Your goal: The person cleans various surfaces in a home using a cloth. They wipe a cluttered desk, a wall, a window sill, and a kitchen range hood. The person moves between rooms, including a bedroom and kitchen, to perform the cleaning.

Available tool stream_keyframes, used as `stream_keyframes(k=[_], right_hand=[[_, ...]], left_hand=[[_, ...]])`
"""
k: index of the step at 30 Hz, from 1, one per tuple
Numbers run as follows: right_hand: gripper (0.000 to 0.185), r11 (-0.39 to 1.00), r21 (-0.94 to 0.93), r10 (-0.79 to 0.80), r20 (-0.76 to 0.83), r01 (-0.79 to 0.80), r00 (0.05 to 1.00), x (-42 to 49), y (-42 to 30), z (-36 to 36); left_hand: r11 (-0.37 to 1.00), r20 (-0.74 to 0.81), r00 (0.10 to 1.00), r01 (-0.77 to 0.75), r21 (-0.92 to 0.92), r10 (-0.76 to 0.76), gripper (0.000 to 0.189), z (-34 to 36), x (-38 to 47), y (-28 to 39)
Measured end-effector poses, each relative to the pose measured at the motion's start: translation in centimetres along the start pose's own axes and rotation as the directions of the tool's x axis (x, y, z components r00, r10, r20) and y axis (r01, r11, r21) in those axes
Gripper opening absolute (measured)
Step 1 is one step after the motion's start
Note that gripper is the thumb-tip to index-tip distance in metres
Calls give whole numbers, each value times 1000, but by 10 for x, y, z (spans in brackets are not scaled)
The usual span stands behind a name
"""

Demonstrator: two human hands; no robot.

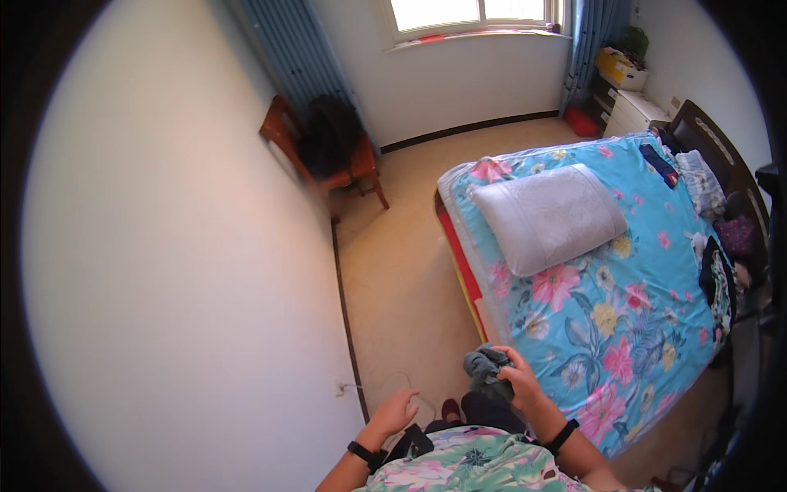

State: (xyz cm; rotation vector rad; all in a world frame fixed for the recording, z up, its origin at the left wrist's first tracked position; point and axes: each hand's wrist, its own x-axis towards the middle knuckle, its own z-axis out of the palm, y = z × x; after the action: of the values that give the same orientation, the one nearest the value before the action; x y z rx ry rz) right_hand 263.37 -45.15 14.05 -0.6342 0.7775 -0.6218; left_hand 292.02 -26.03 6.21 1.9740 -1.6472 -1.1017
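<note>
My right hand (522,378) grips a crumpled dark grey-green cloth (486,370) beside the near left edge of the bed. Nothing is held by my left hand (395,411), which hangs over the floor near the wall with its fingers partly apart. On the bed lies a blue floral sheet (652,264). A pale grey pillow (550,218) rests on it towards the window side.
A wooden chair (369,161) bearing a dark item stands by the left wall. A cable runs from a wall socket (340,387) across the floor. Clothes (718,286) lie near the headboard (725,147); a white cabinet (636,114) stands beyond the bed.
</note>
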Motion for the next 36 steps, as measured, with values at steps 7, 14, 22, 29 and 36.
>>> stream_keyframes(k=[7,14,22,29,36], right_hand=[[62,985,-169,66,204,-32,977,146,-105,12],[61,961,-263,188,384,-89,904,276,-193,69],[58,941,-336,90,390,51,916,441,-223,109],[53,917,-392,-54,73,78,996,609,-239,174],[49,891,-419,-214,-46,176,976,715,-298,224]], left_hand=[[569,203,978,196,-799,-52,62,-100,206,97],[337,204,978,206,-919,-41,68,-193,307,117],[378,156,979,194,-905,-130,45,-302,433,56],[475,150,982,187,-860,-115,24,-457,570,-11],[305,241,968,207,-930,75,26,-564,695,-28]])
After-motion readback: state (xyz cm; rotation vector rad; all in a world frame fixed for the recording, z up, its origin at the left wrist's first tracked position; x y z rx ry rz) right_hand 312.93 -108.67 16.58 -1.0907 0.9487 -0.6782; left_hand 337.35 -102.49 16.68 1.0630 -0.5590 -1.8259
